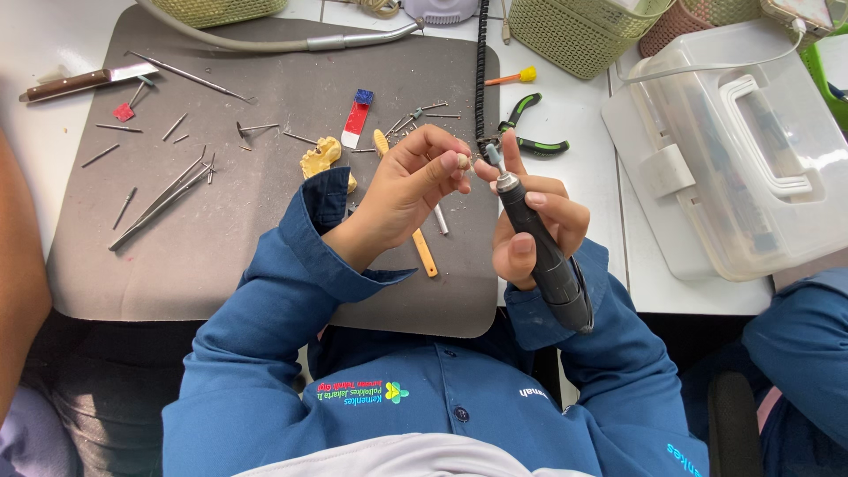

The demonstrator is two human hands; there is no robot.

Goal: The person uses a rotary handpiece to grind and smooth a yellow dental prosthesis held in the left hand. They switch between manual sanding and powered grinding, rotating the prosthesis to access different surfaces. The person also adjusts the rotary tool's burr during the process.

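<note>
Grinding a small tooth-like piece (462, 162) with a rotary handpiece (541, 247).
Left hand (415, 181) pinches the piece above the grey mat's (221, 265) right edge; right hand (534, 225) is clamped round the handpiece, bur touching it; steadiness likely matters next.

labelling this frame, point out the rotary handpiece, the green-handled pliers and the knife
rotary handpiece (549, 256), head view, on its dark body
green-handled pliers (528, 132), head view, on the handles
knife (71, 85), head view, on its brown wooden handle
</note>
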